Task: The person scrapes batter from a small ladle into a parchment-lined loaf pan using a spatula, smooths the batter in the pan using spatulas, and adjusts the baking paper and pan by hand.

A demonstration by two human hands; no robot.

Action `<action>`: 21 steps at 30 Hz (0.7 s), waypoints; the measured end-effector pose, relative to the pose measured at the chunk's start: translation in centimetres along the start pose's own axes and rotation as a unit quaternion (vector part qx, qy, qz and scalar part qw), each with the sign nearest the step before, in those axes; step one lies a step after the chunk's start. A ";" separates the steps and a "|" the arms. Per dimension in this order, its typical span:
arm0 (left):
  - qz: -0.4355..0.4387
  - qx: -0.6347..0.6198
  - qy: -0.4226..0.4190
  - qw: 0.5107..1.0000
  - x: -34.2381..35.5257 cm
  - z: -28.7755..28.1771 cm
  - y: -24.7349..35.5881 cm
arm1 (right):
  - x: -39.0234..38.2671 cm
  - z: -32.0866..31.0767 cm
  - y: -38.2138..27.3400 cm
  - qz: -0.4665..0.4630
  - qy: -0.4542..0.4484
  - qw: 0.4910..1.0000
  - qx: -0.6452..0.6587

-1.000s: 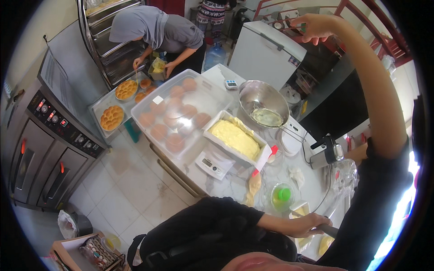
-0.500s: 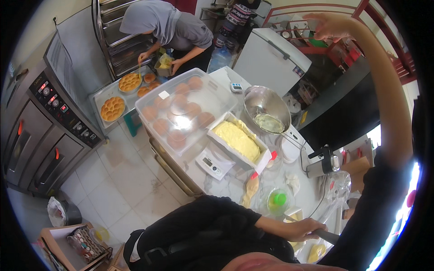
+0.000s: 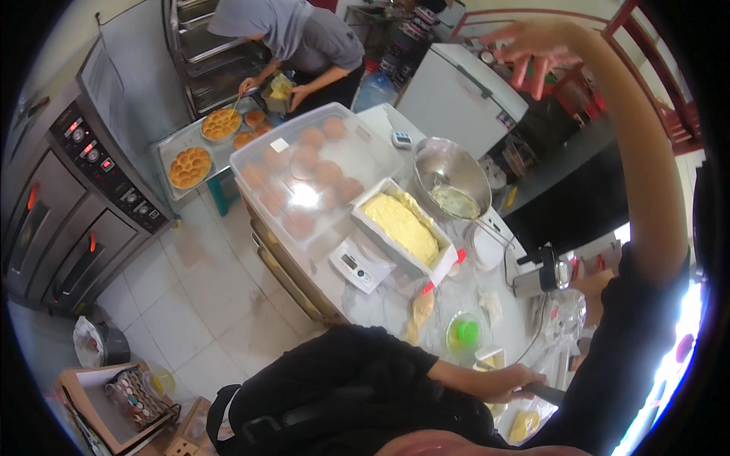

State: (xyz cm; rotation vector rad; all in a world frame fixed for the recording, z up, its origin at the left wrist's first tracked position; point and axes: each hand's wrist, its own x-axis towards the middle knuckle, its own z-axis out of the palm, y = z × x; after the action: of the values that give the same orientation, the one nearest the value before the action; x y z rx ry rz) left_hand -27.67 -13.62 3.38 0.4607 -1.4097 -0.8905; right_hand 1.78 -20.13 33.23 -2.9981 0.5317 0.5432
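Note:
My right hand (image 3: 541, 52) is raised high at the upper right with its fingers spread, holding nothing. It hovers in front of a white chest freezer (image 3: 456, 95). My left hand (image 3: 508, 383) reaches across low at the worktable's near end and grips a dark handle (image 3: 546, 393); what the handle belongs to is hidden. Just beyond that hand sit a clear bowl with a green lid (image 3: 465, 332) and a lump of pale dough (image 3: 420, 310). A yellow piece (image 3: 523, 425) lies below the handle.
On the worktable (image 3: 346, 300) stand a clear-lidded tray of buns (image 3: 304, 175), a white tub of yellow dough (image 3: 401, 226), a metal bowl (image 3: 451, 169), a scale (image 3: 357, 263) and a hand mixer (image 3: 540, 278). Another person (image 3: 300, 42) works by a rack with bun trays (image 3: 194, 163). Ovens (image 3: 68, 205) stand left.
My right hand stays raised and its fingers have spread wider. My left hand keeps hold of the handle. The view has shifted a little, and the person at the rack has straightened slightly.

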 end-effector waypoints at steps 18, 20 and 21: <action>-0.043 0.128 0.011 0.991 1.8 -1.2 -0.2 | -29.7 8.7 12.4 0.236 0.025 0.971 -0.020; -0.101 0.105 0.009 0.989 2.5 -1.1 0.3 | -33.3 11.3 12.6 0.300 0.022 0.954 -0.015; -0.147 0.069 0.013 0.987 2.9 -0.8 0.3 | -35.0 12.4 12.6 0.326 0.020 0.945 -0.015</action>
State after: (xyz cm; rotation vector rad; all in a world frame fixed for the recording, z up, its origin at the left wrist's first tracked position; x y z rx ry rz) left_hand -27.04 -15.81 5.33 0.7975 -1.4063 -1.0228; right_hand -37.39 -19.25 33.93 -2.8055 1.5491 0.5109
